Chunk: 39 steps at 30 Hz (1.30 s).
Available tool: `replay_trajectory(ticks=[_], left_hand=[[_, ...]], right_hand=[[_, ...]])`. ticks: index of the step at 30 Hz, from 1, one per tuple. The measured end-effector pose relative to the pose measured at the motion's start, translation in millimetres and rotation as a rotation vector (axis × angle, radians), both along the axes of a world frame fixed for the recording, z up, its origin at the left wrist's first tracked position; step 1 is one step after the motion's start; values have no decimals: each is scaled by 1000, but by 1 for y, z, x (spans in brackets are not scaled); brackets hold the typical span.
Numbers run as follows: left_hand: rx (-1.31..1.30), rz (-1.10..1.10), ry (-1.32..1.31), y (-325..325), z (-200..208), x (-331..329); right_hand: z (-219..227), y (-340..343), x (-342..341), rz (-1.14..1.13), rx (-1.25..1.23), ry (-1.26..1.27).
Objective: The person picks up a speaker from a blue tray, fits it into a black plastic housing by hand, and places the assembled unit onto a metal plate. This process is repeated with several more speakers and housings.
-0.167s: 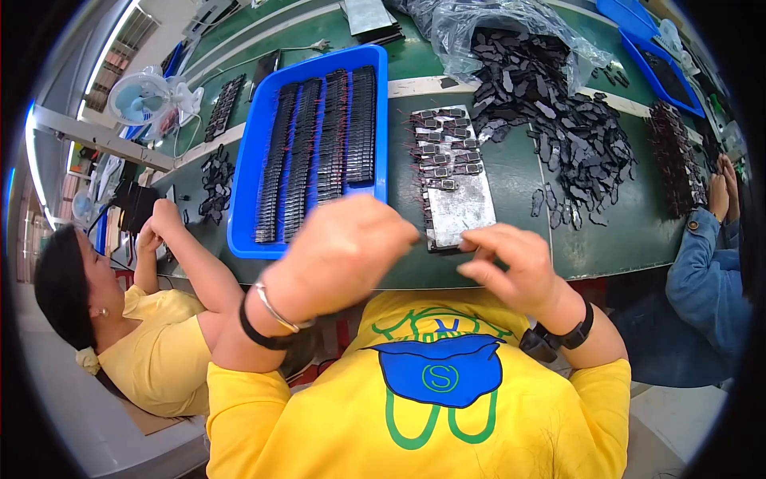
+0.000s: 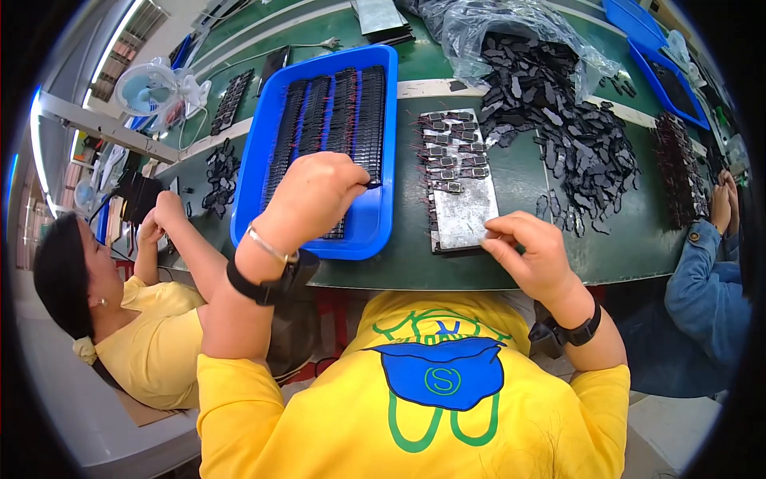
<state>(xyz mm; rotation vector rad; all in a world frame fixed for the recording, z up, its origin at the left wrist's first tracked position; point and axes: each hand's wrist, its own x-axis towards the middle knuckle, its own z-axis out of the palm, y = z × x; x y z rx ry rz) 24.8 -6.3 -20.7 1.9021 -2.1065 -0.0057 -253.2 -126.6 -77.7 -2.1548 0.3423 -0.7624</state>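
Note:
My left hand point(image 2: 315, 195) is closed in a pinch above the right side of a blue tray point(image 2: 386, 215). A small dark part point(image 2: 372, 185) shows at its fingertips; its exact kind is hidden. Rows of slim black parts with red wires point(image 2: 371, 120) fill much of the tray. My right hand point(image 2: 531, 255) hovers at the near right corner of a silver metal plate point(image 2: 467, 215), thumb and forefinger curled but slightly apart, nothing visible between them. Small black modules with thin red wires point(image 2: 455, 152) lie in staggered rows on the plate's far part.
Beyond the plate, black flat pieces point(image 2: 586, 160) spill from a clear plastic bag point(image 2: 455, 48) onto the green table point(image 2: 399, 275). A seated person in yellow point(image 2: 152, 343) works at left, a denim sleeve point(image 2: 702, 271) at right. A small fan point(image 2: 144, 89) stands far left.
My left hand has moved left and away from me, from beside the plate to over the blue tray. My right hand has shifted slightly right, its thumb and forefinger drawing closer together.

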Motion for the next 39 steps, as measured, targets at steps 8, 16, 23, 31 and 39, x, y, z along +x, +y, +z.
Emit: replay_trajectory(ticks=[8, 16, 23, 31, 39], left_hand=[[178, -35, -70, -10, -18, 18], [213, -12, -97, -18, -23, 25], [223, 4, -89, -21, -26, 27], [257, 23, -70, -24, -25, 28], [179, 55, -3, -13, 16, 17]], right_hand=[[-9, -11, -12, -52, -94, -4], [-1, -13, 7, -23, -137, 64], [-2, -27, 44, -84, -308, 170], [-6, -29, 65, -103, -398, 341], [-5, -33, 63, -78, -428, 426]])
